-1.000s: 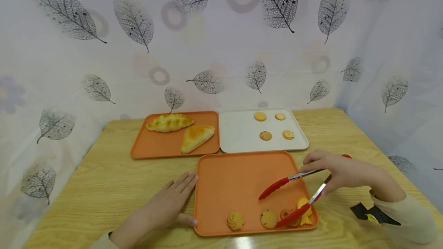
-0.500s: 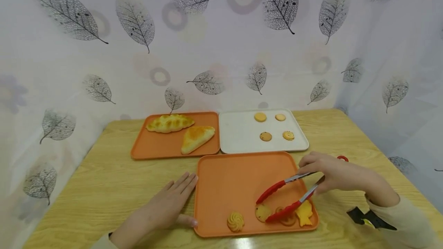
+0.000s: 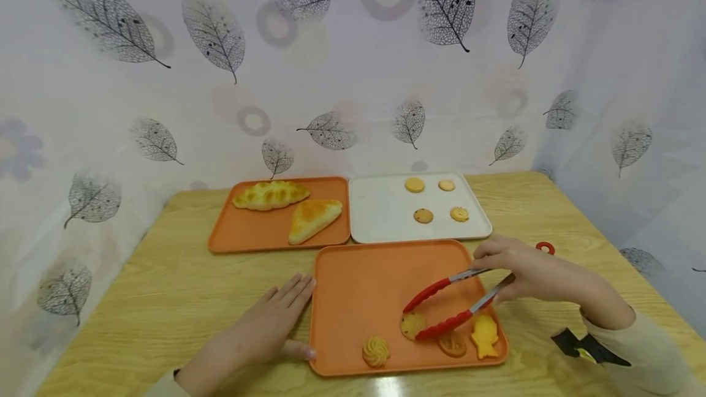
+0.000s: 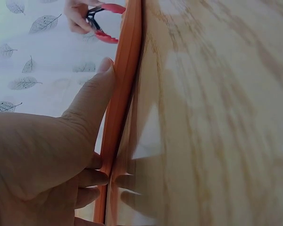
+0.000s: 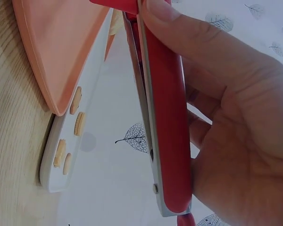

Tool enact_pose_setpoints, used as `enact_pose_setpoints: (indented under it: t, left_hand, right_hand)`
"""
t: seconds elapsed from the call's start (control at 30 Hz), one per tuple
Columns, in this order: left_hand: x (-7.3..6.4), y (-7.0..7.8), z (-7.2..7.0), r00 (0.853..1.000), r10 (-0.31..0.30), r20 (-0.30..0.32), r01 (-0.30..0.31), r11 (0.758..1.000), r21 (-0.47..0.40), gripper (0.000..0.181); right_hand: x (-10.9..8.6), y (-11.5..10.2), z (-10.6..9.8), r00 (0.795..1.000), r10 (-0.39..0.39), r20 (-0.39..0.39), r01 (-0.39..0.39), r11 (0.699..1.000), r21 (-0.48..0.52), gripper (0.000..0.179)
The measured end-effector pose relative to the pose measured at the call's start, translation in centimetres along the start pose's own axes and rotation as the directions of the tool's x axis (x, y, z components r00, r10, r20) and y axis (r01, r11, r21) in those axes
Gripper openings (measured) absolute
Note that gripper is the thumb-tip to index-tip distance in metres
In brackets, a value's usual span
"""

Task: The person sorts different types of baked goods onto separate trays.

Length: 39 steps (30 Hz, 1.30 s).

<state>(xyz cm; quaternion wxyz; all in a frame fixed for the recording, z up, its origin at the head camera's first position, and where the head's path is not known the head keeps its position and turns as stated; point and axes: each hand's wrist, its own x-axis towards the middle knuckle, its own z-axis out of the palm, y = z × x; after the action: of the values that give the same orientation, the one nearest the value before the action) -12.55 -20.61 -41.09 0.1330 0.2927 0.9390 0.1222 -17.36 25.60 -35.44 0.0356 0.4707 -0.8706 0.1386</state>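
My right hand (image 3: 521,268) grips a pair of red-tipped metal tongs (image 3: 493,291) over the near orange tray (image 3: 364,287). The spread tong tips stand around a round speckled cookie (image 3: 412,326) on that tray. Close to the lower tip lies a brown cookie with cut-outs (image 3: 452,344), and a yellow fish-shaped cookie (image 3: 485,337) sits in the corner. A swirl cookie (image 3: 376,352) is at the tray's front. My left hand (image 3: 270,320) lies with straight fingers against the tray's left edge. In the right wrist view, thumb and fingers wrap the tongs' red handle (image 5: 167,108).
Behind, a white tray (image 3: 375,207) carries several small cookies. Beside it an orange tray (image 3: 248,241) bears a braided bread (image 3: 270,195) and a triangular bread (image 3: 315,220). A leaf-patterned cloth (image 3: 353,66) hangs behind the wooden table (image 3: 182,262).
The tongs have moved left over the near tray, their tips now around the speckled cookie. That cookie has shifted left and away from the front edge. The left hand stays in place.
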Motion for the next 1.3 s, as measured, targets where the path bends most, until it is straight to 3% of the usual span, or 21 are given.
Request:
enact_pose_setpoints:
  t: [0.17,0.37,0.67,0.97,1.1,1.3]
  left_hand:
    - [0.2,-0.3,0.0,1.0,0.003,0.0,-0.003,1.0,-0.004,0.114]
    - [0.4,-0.9,-0.1,1.0,0.005,-0.005,-0.005,1.0,-0.003,0.114]
    - [0.7,-1.4,-0.3,1.0,0.022,-0.009,-0.022,1.0,0.004,0.114]
    - [0.9,-1.8,-0.2,0.999,0.034,-0.007,-0.034,0.999,0.009,0.112]
    - [0.9,-1.9,0.1,0.999,0.034,-0.016,-0.034,0.999,0.016,0.113]
    - [0.9,-2.0,0.1,0.999,0.037,-0.02,-0.037,0.999,0.02,0.113]
  right_hand:
    - [0.1,0.2,0.0,0.998,-0.02,-0.067,0.016,0.998,-0.053,0.043]
    - [0.3,0.4,0.0,0.995,-0.01,-0.096,0.006,0.999,-0.044,0.044]
    - [0.6,0.7,0.7,0.999,0.046,-0.018,-0.046,0.999,0.004,0.043]
    - [0.9,0.6,1.1,0.997,0.071,-0.001,-0.071,0.997,0.008,0.037]
    - [0.8,0.6,1.1,0.998,0.057,-0.041,-0.058,0.998,-0.024,0.04]
    - [0.8,1.1,1.2,0.987,0.003,-0.163,-0.02,0.995,-0.101,0.05]
